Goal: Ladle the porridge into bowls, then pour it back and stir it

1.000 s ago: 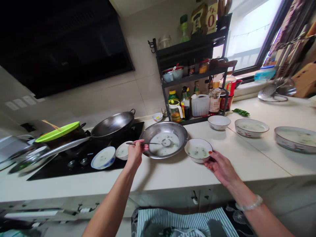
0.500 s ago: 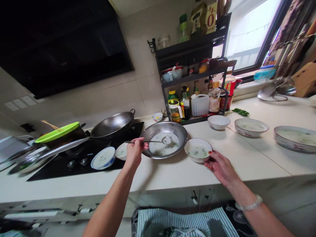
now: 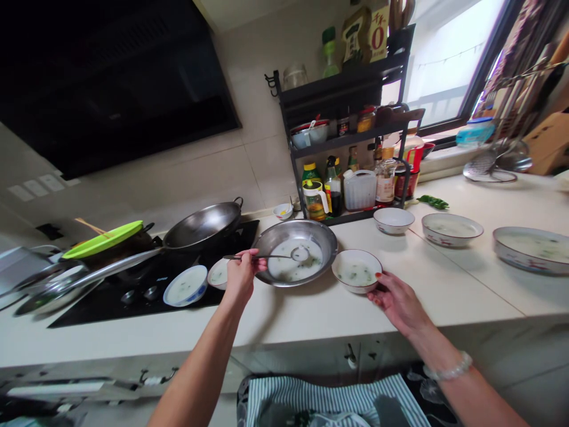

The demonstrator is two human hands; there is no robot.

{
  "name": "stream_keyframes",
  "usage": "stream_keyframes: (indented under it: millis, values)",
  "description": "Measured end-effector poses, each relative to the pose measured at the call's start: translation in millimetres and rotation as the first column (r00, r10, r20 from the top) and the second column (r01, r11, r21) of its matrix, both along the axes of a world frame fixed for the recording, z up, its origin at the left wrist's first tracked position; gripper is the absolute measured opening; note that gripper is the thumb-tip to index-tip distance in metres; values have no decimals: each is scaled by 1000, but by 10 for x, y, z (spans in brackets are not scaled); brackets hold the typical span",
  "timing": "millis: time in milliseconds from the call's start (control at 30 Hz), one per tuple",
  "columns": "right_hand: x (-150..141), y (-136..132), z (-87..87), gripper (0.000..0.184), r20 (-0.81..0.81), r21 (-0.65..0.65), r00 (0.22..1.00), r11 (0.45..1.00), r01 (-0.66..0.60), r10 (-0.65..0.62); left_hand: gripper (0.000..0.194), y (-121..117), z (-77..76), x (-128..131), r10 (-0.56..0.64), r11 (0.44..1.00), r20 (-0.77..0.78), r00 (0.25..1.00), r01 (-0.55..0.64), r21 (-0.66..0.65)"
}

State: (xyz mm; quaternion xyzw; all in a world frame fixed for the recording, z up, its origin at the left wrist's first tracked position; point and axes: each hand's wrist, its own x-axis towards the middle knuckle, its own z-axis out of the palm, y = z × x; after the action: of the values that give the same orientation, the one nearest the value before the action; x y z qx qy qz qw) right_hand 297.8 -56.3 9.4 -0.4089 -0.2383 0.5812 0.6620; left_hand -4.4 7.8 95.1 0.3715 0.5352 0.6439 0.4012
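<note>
My left hand [image 3: 244, 273] is closed around the handle of a metal ladle [image 3: 300, 254]. The ladle's round head rests in the white, soupy food with green bits inside a wide steel basin [image 3: 329, 240]. Just right of the basin stands a small white bowl [image 3: 357, 290] holding the same food. My right hand [image 3: 395, 299] grips this bowl's right rim between thumb and fingers. Partly behind my left hand is another filled bowl [image 3: 217, 276], and a blue-patterned bowl [image 3: 195, 296] of the same food sits left of it on the cooktop edge.
A wok [image 3: 202, 225] and a pot with a lime-green basin [image 3: 111, 237] on top stand on the black cooktop. Behind the steel basin is a black rack [image 3: 342, 142] of bottles. Farther right are a small bowl [image 3: 395, 222] and two filled dishes [image 3: 451, 237].
Almost nothing differs. Both hands, the ladle and the bowl keep their places, while the view shifts very slightly.
</note>
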Motion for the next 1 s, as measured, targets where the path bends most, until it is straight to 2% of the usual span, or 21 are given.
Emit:
stream_keyframes:
  millis: [167, 467, 1000]
  values:
    - [-2, -6, 17, 28, 21, 2, 1000, 1000, -5, 5, 15, 2, -4, -2, -9, 1000, 3, 1000, 9, 4]
    - [9, 5, -12, 32, 14, 10, 1000, 1000, 1, -1, 16, 2, -7, -15, -14, 1000, -5, 1000, 14, 1]
    - [11, 2, -4, 30, 7, 4, 1000, 1000, 2, -2, 12, -10, 13, 2, -30, 1000, 14, 999, 30, 10]
